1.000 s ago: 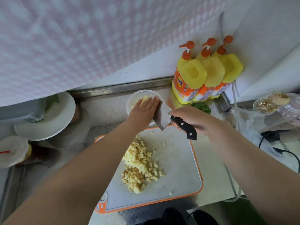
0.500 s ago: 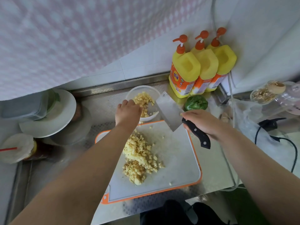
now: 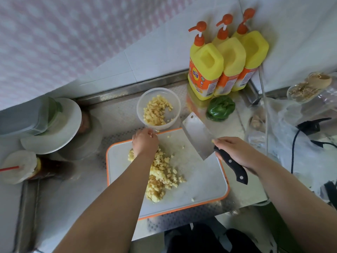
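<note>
Most diced cubes (image 3: 164, 172) lie on the cutting board (image 3: 200, 179), some in the bowl (image 3: 158, 89); right hand (image 3: 235, 152) clenches the raised cleaver (image 3: 197, 136), left hand (image 3: 145, 141) curls its fingers over the pile, grasp hidden; next, probably scoop more across

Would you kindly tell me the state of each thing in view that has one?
left hand: fingers curled down on the diced pile; grip hidden.
right hand: grips the cleaver by its handle.
cleaver: held tilted, blade bare.
diced pile: loose heap on the cutting board.
bowl: upright, partly filled with dice.
cutting board: lying flat.
pump bottles: upright, pumps fitted.
green pepper: whole.
</note>
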Tool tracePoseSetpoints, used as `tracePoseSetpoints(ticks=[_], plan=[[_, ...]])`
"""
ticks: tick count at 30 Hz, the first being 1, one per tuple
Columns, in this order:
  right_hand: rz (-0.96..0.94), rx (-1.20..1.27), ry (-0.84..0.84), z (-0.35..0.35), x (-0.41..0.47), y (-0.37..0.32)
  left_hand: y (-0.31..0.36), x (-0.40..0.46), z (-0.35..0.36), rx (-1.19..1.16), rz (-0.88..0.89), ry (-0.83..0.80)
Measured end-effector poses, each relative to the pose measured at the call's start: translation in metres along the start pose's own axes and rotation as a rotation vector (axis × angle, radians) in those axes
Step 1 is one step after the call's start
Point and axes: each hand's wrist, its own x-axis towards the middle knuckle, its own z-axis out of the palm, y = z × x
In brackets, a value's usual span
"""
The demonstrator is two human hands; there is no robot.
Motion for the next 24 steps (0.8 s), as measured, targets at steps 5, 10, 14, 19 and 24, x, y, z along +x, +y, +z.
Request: tracePoseSetpoints(ticks=[5,10,14,19,24], plan=[[0.038,-0.069,-0.029,-0.001,0.002,0.020,0.012,0.021,0.018,0.105,-0.143,-0.021],[0.069,-0.226,-0.038,0.003,0.015,0.042,0.017,0.029,0.028,0.204,-0.132,-0.034],[0.124,-0.201,-0.058,0.010,0.034,0.069,0.024,0.028,0.028,0.331,-0.015,-0.058],[0.189,-0.109,-0.059,0.037,0.055,0.078,0.014,0.025,0.015,0.343,0.126,-0.054],[0.165,-0.190,-0.147,0.066,0.066,0.063,-0.012,0.021,0.003,0.383,0.191,-0.123]])
